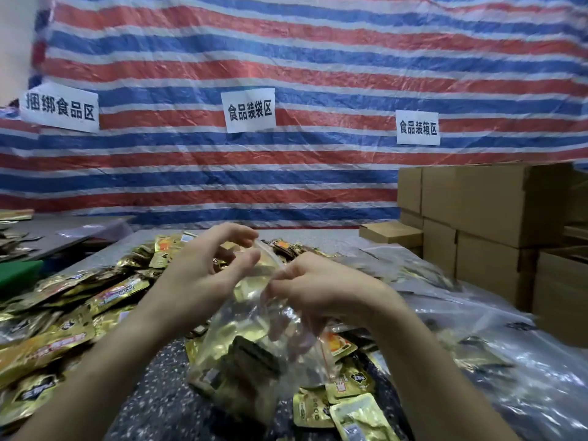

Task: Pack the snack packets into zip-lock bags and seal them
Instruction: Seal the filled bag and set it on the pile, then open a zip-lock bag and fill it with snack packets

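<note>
A clear zip-lock bag [251,351] with several gold snack packets inside hangs above the table, held up by both hands. My left hand [203,275] pinches the bag's top edge at the far end, thumb and fingers curled round the strip. My right hand [321,288] pinches the same top edge nearer to me, fingers bunched on the plastic. The bag's mouth runs between the two hands. Loose gold snack packets [73,300] lie heaped over the speckled table [159,399] on the left and under the bag.
Stacked cardboard boxes [483,218] stand at the right. Clear plastic bags [515,361] are piled on the right side of the table. A striped red, white and blue tarp [286,58] with three paper signs hangs behind. A green object [19,272] sits at the left edge.
</note>
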The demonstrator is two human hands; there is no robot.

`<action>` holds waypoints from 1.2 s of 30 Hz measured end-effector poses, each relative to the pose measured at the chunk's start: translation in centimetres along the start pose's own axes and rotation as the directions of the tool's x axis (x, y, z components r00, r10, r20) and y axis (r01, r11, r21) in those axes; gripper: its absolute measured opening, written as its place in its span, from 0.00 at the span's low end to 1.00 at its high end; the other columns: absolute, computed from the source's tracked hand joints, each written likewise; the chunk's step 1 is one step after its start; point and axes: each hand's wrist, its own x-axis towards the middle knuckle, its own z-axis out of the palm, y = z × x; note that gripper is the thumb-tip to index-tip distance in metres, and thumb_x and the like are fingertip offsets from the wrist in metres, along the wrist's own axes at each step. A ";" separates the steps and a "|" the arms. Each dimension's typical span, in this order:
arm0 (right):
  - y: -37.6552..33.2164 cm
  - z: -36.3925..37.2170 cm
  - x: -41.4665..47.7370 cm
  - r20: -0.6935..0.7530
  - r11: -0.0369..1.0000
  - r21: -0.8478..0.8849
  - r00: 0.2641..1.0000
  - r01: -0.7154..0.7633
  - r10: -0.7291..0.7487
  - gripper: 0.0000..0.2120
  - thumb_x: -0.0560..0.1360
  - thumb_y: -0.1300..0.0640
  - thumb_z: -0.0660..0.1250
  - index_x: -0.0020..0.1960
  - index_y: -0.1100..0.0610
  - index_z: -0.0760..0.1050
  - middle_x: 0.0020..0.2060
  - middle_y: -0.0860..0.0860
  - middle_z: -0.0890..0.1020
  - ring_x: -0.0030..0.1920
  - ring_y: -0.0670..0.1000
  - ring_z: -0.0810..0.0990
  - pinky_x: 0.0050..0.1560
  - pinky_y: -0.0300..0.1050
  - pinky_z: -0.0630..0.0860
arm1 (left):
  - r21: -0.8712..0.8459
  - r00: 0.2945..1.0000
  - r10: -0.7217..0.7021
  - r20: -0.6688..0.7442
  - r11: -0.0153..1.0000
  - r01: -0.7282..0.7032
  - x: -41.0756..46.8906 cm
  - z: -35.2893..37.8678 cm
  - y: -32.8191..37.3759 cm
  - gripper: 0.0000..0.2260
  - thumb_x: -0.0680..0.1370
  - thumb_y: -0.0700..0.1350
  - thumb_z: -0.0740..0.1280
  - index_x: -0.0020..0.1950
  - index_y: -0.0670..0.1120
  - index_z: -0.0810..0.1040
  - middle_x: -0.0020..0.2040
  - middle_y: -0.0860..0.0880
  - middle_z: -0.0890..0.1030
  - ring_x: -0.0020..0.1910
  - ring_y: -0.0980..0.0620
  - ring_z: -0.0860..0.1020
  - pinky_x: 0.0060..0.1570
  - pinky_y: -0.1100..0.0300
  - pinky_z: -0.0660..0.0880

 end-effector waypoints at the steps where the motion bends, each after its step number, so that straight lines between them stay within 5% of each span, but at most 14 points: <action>1: 0.3 -0.3 0.2 -0.046 0.994 0.107 0.999 -0.011 0.016 0.12 0.83 0.58 0.60 0.50 0.62 0.81 0.36 0.56 0.85 0.30 0.53 0.81 0.30 0.41 0.77 | 0.059 0.999 0.025 -0.038 0.998 -0.023 -0.1 0.8 0.1 0.14 0.77 0.52 0.67 0.62 0.53 0.77 0.53 0.57 0.80 0.50 0.58 0.79 0.46 0.60 0.78; 4: 0.9 -1.6 0.8 -0.291 0.835 0.538 0.955 0.110 0.061 0.11 0.83 0.60 0.62 0.48 0.63 0.80 0.35 0.55 0.83 0.31 0.50 0.82 0.36 0.44 0.80 | 0.061 0.983 0.085 -0.160 0.995 -0.077 -0.4 2.1 0.4 0.16 0.77 0.52 0.67 0.64 0.53 0.74 0.54 0.57 0.77 0.49 0.61 0.77 0.42 0.66 0.74; 6: 1.3 -3.2 1.2 -0.433 0.526 0.788 0.896 0.320 0.103 0.11 0.83 0.59 0.61 0.51 0.62 0.80 0.44 0.60 0.86 0.43 0.57 0.87 0.52 0.57 0.82 | 0.034 0.971 0.123 -0.205 0.992 -0.118 -0.5 2.2 0.5 0.14 0.77 0.53 0.67 0.60 0.53 0.76 0.53 0.56 0.78 0.47 0.62 0.78 0.40 0.67 0.74; 8: 2.1 -4.9 1.1 -0.510 0.236 0.847 0.854 0.477 0.104 0.14 0.84 0.56 0.58 0.59 0.63 0.78 0.54 0.62 0.84 0.55 0.62 0.84 0.56 0.60 0.81 | 0.014 0.974 0.130 -0.188 0.991 -0.130 -0.6 2.2 0.6 0.15 0.74 0.59 0.65 0.57 0.54 0.76 0.51 0.58 0.79 0.46 0.62 0.79 0.39 0.62 0.76; 10: 3.3 -6.3 1.0 -0.542 0.137 0.839 0.832 0.527 0.120 0.17 0.85 0.54 0.55 0.64 0.61 0.76 0.59 0.61 0.83 0.57 0.60 0.84 0.56 0.57 0.82 | -0.006 0.984 0.117 -0.135 0.993 -0.119 -0.7 2.3 0.7 0.17 0.72 0.63 0.62 0.55 0.56 0.77 0.49 0.61 0.79 0.47 0.63 0.78 0.40 0.59 0.78; 13: 5.6 -7.1 1.0 -0.562 0.351 0.820 0.754 0.452 0.341 0.15 0.85 0.58 0.57 0.69 0.62 0.70 0.63 0.61 0.79 0.57 0.61 0.82 0.57 0.56 0.81 | 0.049 0.990 0.134 -0.050 0.990 -0.131 -0.9 2.8 0.5 0.14 0.72 0.63 0.62 0.52 0.58 0.77 0.47 0.63 0.78 0.49 0.63 0.77 0.42 0.63 0.77; 16: 7.7 -7.2 0.8 -0.551 0.593 0.771 0.709 0.231 0.441 0.17 0.84 0.65 0.56 0.72 0.63 0.66 0.62 0.65 0.77 0.47 0.64 0.85 0.37 0.53 0.85 | 0.146 0.987 0.152 0.051 0.977 -0.158 -1.0 3.3 0.2 0.07 0.74 0.58 0.63 0.50 0.59 0.76 0.49 0.64 0.76 0.50 0.65 0.75 0.50 0.59 0.77; 20: 8.6 -7.3 0.4 -0.409 0.729 0.660 0.728 -0.181 0.551 0.14 0.85 0.64 0.52 0.60 0.75 0.69 0.33 0.66 0.83 0.27 0.60 0.83 0.20 0.48 0.78 | 0.198 0.983 0.157 0.096 0.965 -0.174 -1.1 3.5 -0.1 0.07 0.75 0.59 0.63 0.47 0.58 0.76 0.51 0.66 0.74 0.50 0.64 0.75 0.49 0.55 0.77; 22: 8.8 -7.5 0.2 -0.388 0.755 0.597 0.726 -0.271 0.567 0.16 0.85 0.62 0.55 0.51 0.75 0.73 0.27 0.63 0.82 0.22 0.56 0.82 0.18 0.41 0.75 | 0.206 0.982 0.157 0.106 0.963 -0.176 -1.1 3.5 -0.1 0.08 0.75 0.60 0.63 0.46 0.58 0.76 0.52 0.67 0.74 0.50 0.63 0.75 0.48 0.54 0.77; 27: 8.1 -8.8 -1.0 -0.473 0.855 0.406 0.727 -0.322 0.498 0.18 0.83 0.56 0.63 0.45 0.71 0.77 0.29 0.62 0.84 0.26 0.54 0.84 0.26 0.42 0.81 | 0.223 0.983 0.130 0.131 0.962 -0.157 -1.0 3.5 -0.4 0.06 0.75 0.60 0.64 0.45 0.59 0.76 0.52 0.69 0.75 0.49 0.63 0.75 0.47 0.54 0.77; 32: 4.3 -7.7 -2.3 -0.162 0.951 0.128 0.940 -0.280 0.299 0.26 0.80 0.39 0.63 0.49 0.64 0.81 0.38 0.58 0.87 0.32 0.53 0.85 0.26 0.39 0.78 | 0.252 0.987 0.105 0.119 0.959 -0.132 -1.1 3.8 -0.5 0.05 0.77 0.58 0.65 0.46 0.59 0.76 0.48 0.67 0.78 0.46 0.63 0.77 0.46 0.55 0.77; 36: 1.4 -3.8 -1.0 -0.084 0.982 -0.099 0.985 -0.158 0.150 0.23 0.80 0.39 0.63 0.51 0.60 0.81 0.40 0.54 0.87 0.35 0.51 0.85 0.32 0.41 0.80 | 0.286 0.990 0.095 0.106 0.951 -0.122 -1.3 4.0 -0.1 0.08 0.78 0.58 0.64 0.45 0.55 0.78 0.42 0.61 0.80 0.41 0.59 0.78 0.43 0.52 0.77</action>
